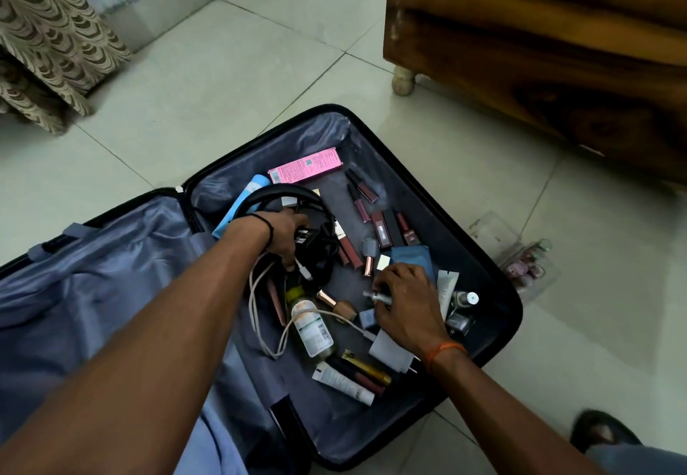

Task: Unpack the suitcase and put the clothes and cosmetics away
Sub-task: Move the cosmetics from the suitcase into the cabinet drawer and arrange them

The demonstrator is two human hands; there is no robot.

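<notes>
The left hand (pixel 286 236) is down in the open suitcase (pixel 494 251), fingers curled round a black tangle of headphones (pixel 286 196) and dark cord, a white cable (pixel 260 311) trailing from under it towards the near side; the right hand (pixel 405 307) sits to the right and nearer, fingers bent over a small clear tube (pixel 375 297), pinching it, though what else lies under the palm cannot be told; the two hands are apart, each busy with its own catch. Around them the cosmetics lie loose on the grey lining; lip glosses (pixel 362 192) on the far side, a pink box (pixel 305 170) beyond them, a pale oil bottle (pixel 312 329) between the forearms, a white squeeze tube (pixel 342 381) and a gold stick (pixel 368 365) nearest of all, small silver-capped bottles (pixel 461 307) at the right wall. These should be light, hard and slick; the thin sticks want a pinch across the middle, not at the cap, which may pull off; the oil bottle looks the heaviest and probably slippery, best taken round the body; the squeeze tube is soft, so hold it gently near the shoulder; the little bottles may be glass and breakable. The cable snaking over the oil bottle could drag things along when the headphones lift. The left half of the case shows only lining; outside on the tiled floor (pixel 223 84), right of the case, stands a clear organiser (pixel 520 259) with some pinkish pieces in it.
</notes>
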